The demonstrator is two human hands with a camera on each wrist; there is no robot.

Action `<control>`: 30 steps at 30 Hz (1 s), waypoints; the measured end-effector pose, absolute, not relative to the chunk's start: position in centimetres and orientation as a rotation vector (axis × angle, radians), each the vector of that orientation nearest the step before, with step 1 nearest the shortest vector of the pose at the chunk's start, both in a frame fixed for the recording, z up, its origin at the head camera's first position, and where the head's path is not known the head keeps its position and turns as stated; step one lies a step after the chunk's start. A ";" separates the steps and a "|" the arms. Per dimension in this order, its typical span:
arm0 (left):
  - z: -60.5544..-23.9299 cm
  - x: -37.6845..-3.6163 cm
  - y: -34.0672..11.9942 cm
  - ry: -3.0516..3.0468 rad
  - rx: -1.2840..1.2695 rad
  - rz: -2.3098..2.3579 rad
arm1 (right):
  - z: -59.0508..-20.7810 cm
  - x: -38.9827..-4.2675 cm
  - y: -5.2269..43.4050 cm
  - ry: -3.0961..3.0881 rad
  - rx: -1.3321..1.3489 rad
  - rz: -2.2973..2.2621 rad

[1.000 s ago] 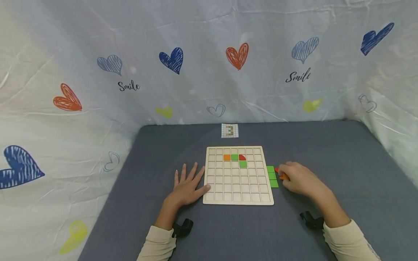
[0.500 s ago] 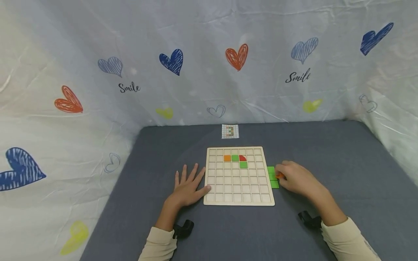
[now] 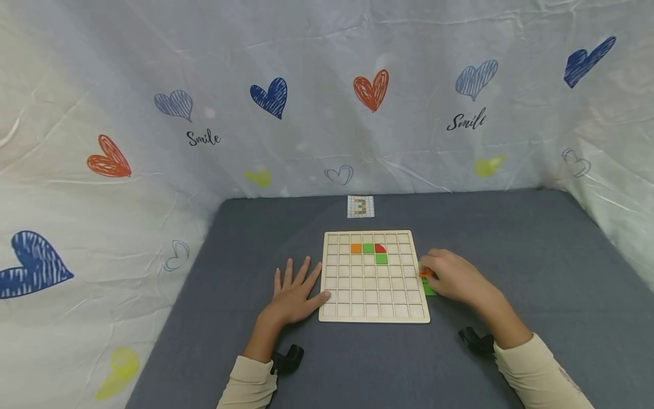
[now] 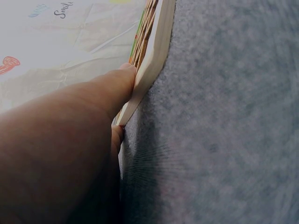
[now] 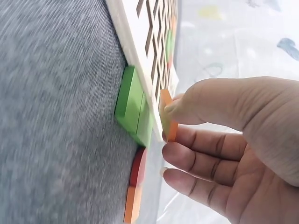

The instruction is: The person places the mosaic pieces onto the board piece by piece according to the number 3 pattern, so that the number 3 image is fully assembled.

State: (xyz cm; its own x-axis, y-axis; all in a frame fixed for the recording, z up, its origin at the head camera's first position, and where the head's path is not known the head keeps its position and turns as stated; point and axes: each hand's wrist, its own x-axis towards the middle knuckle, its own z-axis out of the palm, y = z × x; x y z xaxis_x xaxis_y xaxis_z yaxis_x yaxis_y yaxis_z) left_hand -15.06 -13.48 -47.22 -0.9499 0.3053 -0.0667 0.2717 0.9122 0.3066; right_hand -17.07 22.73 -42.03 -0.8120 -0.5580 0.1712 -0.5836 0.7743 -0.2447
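A pale wooden grid board (image 3: 357, 296) lies on the table. Near its far edge, an orange square tile (image 3: 356, 248), a green square tile (image 3: 368, 248) and a red quarter-round tile (image 3: 380, 248) sit in a row, with another green tile (image 3: 381, 259) below the red one. My left hand (image 3: 290, 299) lies flat with fingers spread at the board's left edge, its thumb (image 4: 112, 86) resting on the rim. Between thumb and fingers, my right hand (image 3: 455, 276) pinches an orange tile (image 5: 170, 122) at the board's right edge.
Several green tiles (image 5: 133, 100) lie against the board's right side, partly under my right hand. Beside them on the table are a red tile (image 5: 138, 169) and an orange tile (image 5: 132, 205). A small printed pattern card (image 3: 360, 207) lies beyond the board.
My right hand has moved left to the board's right edge, holding the orange tile and now covering most of the green tiles. The left hand has stayed in place.
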 end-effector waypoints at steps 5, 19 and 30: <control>-47.1 -15.0 -13.5 2.953 0.449 0.456 | -42.0 -17.3 21.8 -2.864 0.970 0.483; -46.8 -15.1 -13.3 2.946 0.437 0.444 | -41.9 -18.3 19.2 -2.797 1.094 0.490; -46.7 -15.0 -13.3 2.945 0.431 0.455 | -41.9 -18.8 17.3 -2.793 1.141 0.502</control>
State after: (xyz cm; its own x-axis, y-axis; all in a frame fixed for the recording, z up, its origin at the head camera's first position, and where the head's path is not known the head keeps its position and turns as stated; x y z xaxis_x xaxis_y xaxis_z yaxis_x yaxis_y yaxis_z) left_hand -14.95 -13.30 -46.70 -0.9506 0.2987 -0.0842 0.2593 0.9136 0.3132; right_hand -18.79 17.31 -41.92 -0.7187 -0.6664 0.1982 -0.6937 0.6685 -0.2681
